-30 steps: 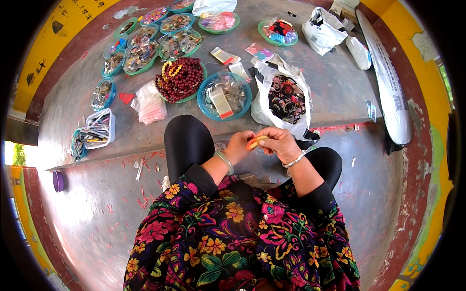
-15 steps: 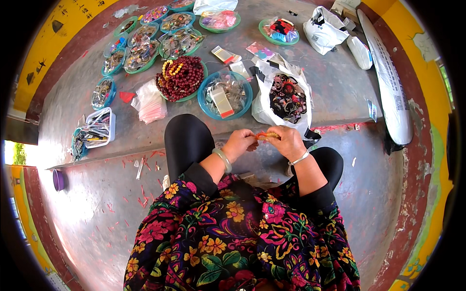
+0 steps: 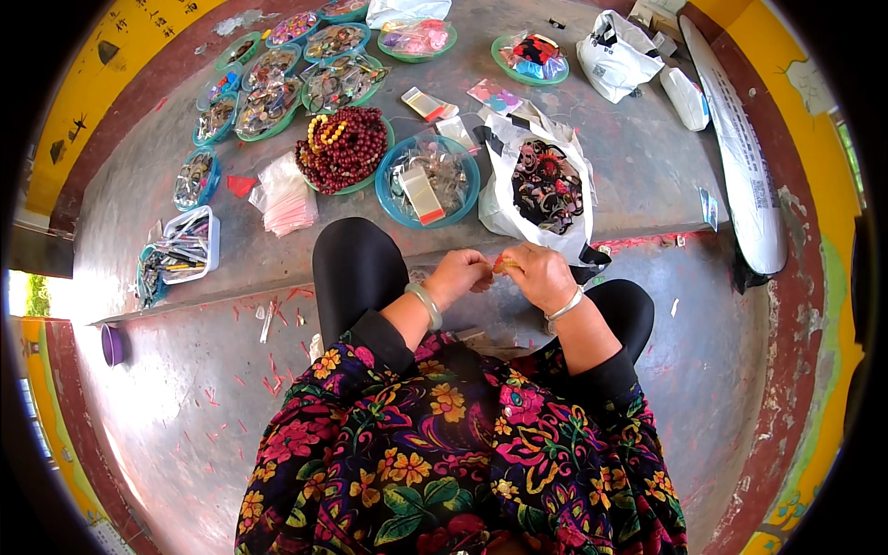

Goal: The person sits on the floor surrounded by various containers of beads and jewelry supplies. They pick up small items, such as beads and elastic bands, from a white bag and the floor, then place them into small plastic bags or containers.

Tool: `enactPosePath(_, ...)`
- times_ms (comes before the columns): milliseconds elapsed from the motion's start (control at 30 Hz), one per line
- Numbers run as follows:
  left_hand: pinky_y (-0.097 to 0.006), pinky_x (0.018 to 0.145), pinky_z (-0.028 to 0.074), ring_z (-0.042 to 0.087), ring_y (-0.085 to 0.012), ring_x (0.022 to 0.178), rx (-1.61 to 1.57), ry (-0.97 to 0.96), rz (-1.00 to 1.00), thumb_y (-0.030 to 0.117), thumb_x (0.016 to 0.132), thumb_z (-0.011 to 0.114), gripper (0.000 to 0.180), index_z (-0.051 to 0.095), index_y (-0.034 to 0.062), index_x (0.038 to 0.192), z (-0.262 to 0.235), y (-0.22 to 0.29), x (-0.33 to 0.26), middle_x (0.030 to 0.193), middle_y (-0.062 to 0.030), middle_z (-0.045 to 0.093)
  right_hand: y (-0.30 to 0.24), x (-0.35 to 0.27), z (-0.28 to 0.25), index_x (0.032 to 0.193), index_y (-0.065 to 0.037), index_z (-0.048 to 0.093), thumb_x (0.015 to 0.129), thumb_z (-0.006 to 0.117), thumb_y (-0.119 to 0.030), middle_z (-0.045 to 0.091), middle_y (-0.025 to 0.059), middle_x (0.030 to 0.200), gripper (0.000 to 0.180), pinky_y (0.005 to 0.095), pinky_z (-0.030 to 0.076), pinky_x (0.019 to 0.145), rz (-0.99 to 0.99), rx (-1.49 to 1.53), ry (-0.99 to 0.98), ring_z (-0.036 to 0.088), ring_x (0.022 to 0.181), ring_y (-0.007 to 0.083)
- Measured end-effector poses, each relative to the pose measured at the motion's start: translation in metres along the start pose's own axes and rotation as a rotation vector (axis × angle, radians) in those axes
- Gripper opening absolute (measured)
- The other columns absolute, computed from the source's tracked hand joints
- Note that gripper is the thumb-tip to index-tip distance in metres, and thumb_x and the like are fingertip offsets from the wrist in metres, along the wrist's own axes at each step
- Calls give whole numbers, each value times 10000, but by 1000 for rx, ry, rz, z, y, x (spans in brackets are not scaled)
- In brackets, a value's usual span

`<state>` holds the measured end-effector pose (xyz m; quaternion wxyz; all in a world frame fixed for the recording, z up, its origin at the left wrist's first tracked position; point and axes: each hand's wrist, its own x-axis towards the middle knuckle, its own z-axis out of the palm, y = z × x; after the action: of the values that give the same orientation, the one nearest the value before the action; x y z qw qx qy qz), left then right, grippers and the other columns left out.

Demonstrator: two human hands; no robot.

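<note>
In front of my knees, my left hand (image 3: 460, 278) and my right hand (image 3: 544, 279) are almost fingertip to fingertip. Between finger and thumb my right hand pinches a small beaded string (image 3: 504, 265), yellowish with an orange-red part; most of it is hidden by the fingers. The left fingers are curled closed, and whatever they hold is hidden. Just beyond the hands stands a white plastic bag (image 3: 499, 190) full of dark and pink hair ties (image 3: 548, 188). Left of it is a blue basin (image 3: 393, 205) with plastic-wrapped pieces and a pale card.
A green dish holds dark red bead strings (image 3: 342, 159), with clear packets (image 3: 289, 199) beside it. Several dishes of small goods spread behind. A white tray of pens (image 3: 215, 242) stands left, a purple cup (image 3: 113, 344) lower left. A raised step edge runs beyond my knees.
My right hand has turned and shifted slightly left, its fingertips closer to the left hand. Less of the beaded string shows now. The left hand has hardly moved.
</note>
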<state>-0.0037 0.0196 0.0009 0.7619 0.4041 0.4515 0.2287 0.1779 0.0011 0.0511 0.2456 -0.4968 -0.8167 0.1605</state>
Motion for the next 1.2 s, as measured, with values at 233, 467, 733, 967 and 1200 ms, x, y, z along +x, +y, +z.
enactPosePath(233, -257, 645, 488, 607, -144, 680, -279, -49, -91, 160, 829, 571, 119, 575, 44, 854, -2, 4, -3, 781, -64, 627, -7, 5, -4, 802, -39, 611, 691, 638, -76, 616, 128, 722, 120, 329, 468, 558, 324, 400, 28, 596, 639, 301)
enactPosePath(467, -261, 647, 489, 607, -140, 692, -222, -69, -115, 168, 835, 568, 126, 573, 49, 872, -1, 5, -5, 783, -63, 628, -4, 2, -2, 807, -75, 613, 719, 619, -120, 590, 96, 723, 99, 351, 464, 559, 109, 102, 31, 584, 647, 291)
enactPosePath(733, -264, 647, 491, 609, -147, 683, -241, -57, -136, 168, 838, 567, 128, 564, 53, 893, 0, 5, -7, 785, -67, 628, -5, 0, 0, 820, -95, 601, 719, 609, -123, 580, 96, 744, 105, 368, 457, 575, 50, 25, -13, 573, 680, 298)
enactPosePath(967, -299, 716, 473, 582, -161, 859, -100, 19, -74, 182, 778, 632, 147, 606, 55, 849, -3, -6, 3, 868, -66, 625, -5, 1, 0, 815, -86, 593, 707, 606, -98, 582, 104, 757, 109, 375, 457, 590, 115, 53, -52, 572, 690, 312)
enactPosePath(1200, -323, 757, 454, 587, -248, 847, 925, 365, 858, 147, 692, 650, 128, 667, 61, 785, 1, -9, 6, 893, -98, 629, -5, 2, -2, 806, -76, 596, 703, 603, -56, 583, 113, 767, 106, 355, 460, 594, 125, 128, -23, 577, 692, 309)
